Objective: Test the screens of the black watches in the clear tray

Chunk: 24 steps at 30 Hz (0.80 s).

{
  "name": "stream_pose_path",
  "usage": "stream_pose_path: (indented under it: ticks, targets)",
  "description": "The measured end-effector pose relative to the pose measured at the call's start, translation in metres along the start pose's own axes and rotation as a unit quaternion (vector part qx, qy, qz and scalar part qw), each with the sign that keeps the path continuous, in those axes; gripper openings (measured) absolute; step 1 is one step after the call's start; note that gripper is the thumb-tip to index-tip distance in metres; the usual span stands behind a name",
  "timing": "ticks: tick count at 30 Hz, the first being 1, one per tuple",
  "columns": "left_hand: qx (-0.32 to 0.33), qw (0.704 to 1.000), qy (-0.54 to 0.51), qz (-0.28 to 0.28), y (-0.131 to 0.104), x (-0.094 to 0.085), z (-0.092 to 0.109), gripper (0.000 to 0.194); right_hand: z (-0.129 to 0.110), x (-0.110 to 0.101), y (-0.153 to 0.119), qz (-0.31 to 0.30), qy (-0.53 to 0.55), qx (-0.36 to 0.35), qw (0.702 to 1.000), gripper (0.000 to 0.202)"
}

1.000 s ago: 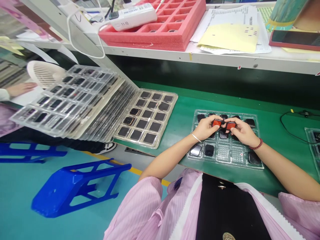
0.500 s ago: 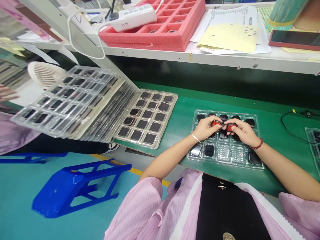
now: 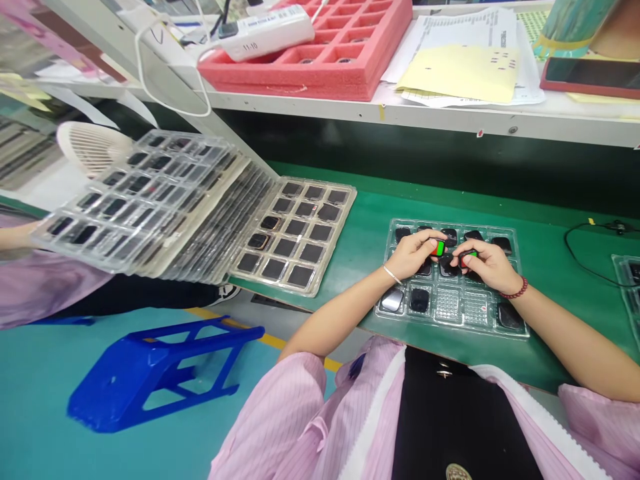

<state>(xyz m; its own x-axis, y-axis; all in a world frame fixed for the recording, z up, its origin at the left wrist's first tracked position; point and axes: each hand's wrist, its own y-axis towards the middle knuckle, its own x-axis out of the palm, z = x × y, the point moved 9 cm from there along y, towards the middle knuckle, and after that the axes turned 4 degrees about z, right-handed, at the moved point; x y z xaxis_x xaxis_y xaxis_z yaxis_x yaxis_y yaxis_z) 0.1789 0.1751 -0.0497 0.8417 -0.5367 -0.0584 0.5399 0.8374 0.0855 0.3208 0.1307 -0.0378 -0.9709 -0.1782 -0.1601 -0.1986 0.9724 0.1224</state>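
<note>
My left hand [image 3: 416,253] pinches a small square smartwatch [image 3: 439,249] whose lit screen shows red and green. In my right hand [image 3: 486,262] is a second smartwatch [image 3: 469,259], also lit red and green, its screen partly covered by my thumb. Both hands are above a clear plastic tray [image 3: 455,327] on the green tabletop. Dark square watch bodies sit in several of its pockets, among them one at the front left [image 3: 419,300] and one at the front right [image 3: 510,315]. Two front pockets between these show bare ribbed plastic.
Left of my hands lies another filled tray [image 3: 320,280], beside a tall leaning stack of trays [image 3: 200,247]. A shelf [image 3: 450,115] crosses above, bearing a red foam tray [image 3: 300,83] and papers. A blue stool [image 3: 115,380] and a co-worker's arm [image 3: 20,238] are at left.
Both watch screens have turned from all red to red and green. My hands have drawn slightly apart, the watches tilting. At left, the co-worker's arm has moved lower.
</note>
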Motion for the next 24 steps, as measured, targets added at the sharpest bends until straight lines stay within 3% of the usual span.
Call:
stream_pose_path:
  ticks: [8,17,24]
  targets:
    - [0.005,1.000,0.027,0.000,-0.0001,-0.0007,-0.0009,0.044,-0.0016,-0.0020,-0.0001,0.008,-0.036,-0.027,0.999,0.011]
    - [0.036,0.998,-0.054,-0.003,0.0020,0.0037,-0.0044,0.042,0.0038,-0.0030,-0.0002,0.007,-0.034,-0.022,0.999,0.017]
    - [0.033,0.999,-0.024,0.006,0.0013,0.0012,-0.0040,0.037,0.0019,-0.0012,0.0009,0.000,-0.016,-0.007,1.000,0.018]
